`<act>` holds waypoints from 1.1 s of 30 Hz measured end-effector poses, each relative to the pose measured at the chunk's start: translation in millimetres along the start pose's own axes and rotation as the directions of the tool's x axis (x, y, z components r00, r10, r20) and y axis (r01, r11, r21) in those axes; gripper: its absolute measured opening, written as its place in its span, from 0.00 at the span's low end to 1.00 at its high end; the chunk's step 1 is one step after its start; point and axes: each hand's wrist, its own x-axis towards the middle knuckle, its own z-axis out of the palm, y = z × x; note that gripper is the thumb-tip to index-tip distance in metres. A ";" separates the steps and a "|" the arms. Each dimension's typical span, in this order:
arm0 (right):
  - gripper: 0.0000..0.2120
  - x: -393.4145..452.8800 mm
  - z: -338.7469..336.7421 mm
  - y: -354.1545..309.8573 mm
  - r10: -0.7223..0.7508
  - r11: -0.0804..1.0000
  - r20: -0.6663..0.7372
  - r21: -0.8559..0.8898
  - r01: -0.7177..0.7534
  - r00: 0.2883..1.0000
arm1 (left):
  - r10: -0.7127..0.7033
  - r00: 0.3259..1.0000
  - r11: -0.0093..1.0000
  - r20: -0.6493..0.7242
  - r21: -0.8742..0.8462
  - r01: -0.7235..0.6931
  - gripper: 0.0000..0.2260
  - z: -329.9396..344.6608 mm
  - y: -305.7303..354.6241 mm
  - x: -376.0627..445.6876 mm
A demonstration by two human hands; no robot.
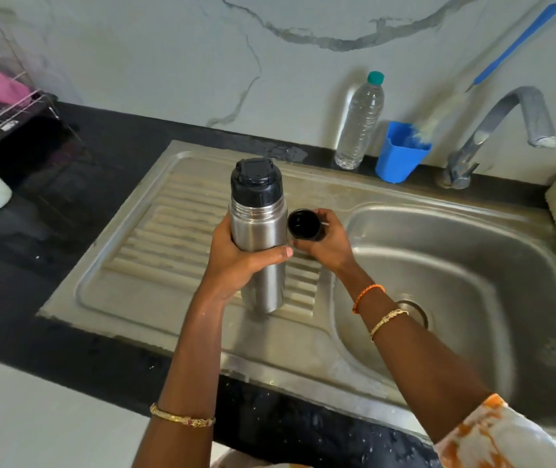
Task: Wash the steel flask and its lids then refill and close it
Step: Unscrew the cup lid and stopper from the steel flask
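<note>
The tall shiny steel flask with its black inner lid on top stands upright on the ribbed steel draining board. The left hand has its fingers wrapped round the middle of the flask, I think to keep it from tipping.

The right hand holds the small black cup-shaped lid just beside the flask, its open side facing us. Its fingers curl round the lid. It looks like the outer cap is off and the washing has not started.

The round steel sink bowl lies to the right with lots of room. The grey curved tap hangs over its far side. A clear plastic bottle with a green cap and a blue plastic cup stand at the back edge, well away. The black surface is on the left, near a wire dish rack.
</note>
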 end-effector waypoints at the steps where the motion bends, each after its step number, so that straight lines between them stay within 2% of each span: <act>1: 0.33 1.9 3.2 1.9 -0.004 1.000 -0.014 -0.020 0.003 1.000 | -0.002 1.000 1.000 -0.006 0.004 0.002 0.28 -1.3 -0.6 -0.2; 12: 0.32 2.2 13.3 3.7 -0.098 0.984 -0.040 -0.154 0.091 0.994 | -0.036 0.999 0.999 0.001 0.036 0.036 0.29 -2.5 -4.7 -6.3; 15: 0.41 -1.7 11.9 2.5 -0.055 0.984 0.028 -0.170 0.059 0.998 | -0.041 0.999 0.999 0.008 0.034 0.041 0.28 -0.9 -3.3 -7.0; 17: 0.46 -10.3 9.2 -6.0 -0.038 0.984 0.004 -0.175 0.038 0.999 | -0.042 0.999 0.999 0.023 0.029 0.042 0.26 0.4 -3.2 -6.5; 19: 0.38 -26.9 0.0 -29.4 -0.111 0.992 -0.128 -0.071 0.103 0.986 | -0.040 0.998 0.999 0.052 0.023 0.039 0.23 3.0 -3.6 -6.5; 21: 0.27 -49.9 -17.3 -71.4 -0.223 0.956 -0.251 0.133 0.262 0.942 | -0.035 0.997 0.999 0.068 0.027 0.034 0.23 6.5 -4.1 -5.6; 22: 0.22 -60.5 -27.1 -93.6 -0.282 0.914 -0.277 0.213 0.345 0.918 | -0.032 0.997 0.999 0.073 0.032 0.030 0.23 9.2 -4.3 -4.6; 24: 0.16 -82.9 -42.0 -134.5 -0.363 0.860 -0.201 0.303 0.410 0.910 | -0.025 0.996 0.998 0.083 0.052 0.021 0.25 16.3 -3.8 -2.5; 26: 0.19 -100.0 -47.1 -160.3 -0.376 0.888 -0.054 0.265 0.376 0.925 | -0.015 0.995 0.997 0.100 0.073 0.008 0.28 27.2 -1.9 0.2; 28: 0.25 -109.1 -45.8 -168.4 -0.340 0.926 -0.006 0.171 0.336 0.940 | -0.014 0.991 0.997 0.132 0.083 0.003 0.29 40.4 0.8 0.6; 30: 0.26 -111.2 -44.9 -166.1 -0.335 0.938 -0.097 0.064 0.342 0.937 | -0.008 0.987 0.997 0.160 0.079 -0.005 0.29 54.5 4.1 -1.9; 33: 0.20 -110.8 -49.0 -160.0 -0.337 0.940 -0.242 -0.043 0.337 0.910 | -0.006 0.984 0.997 0.178 0.081 -0.009 0.27 71.4 6.1 -9.0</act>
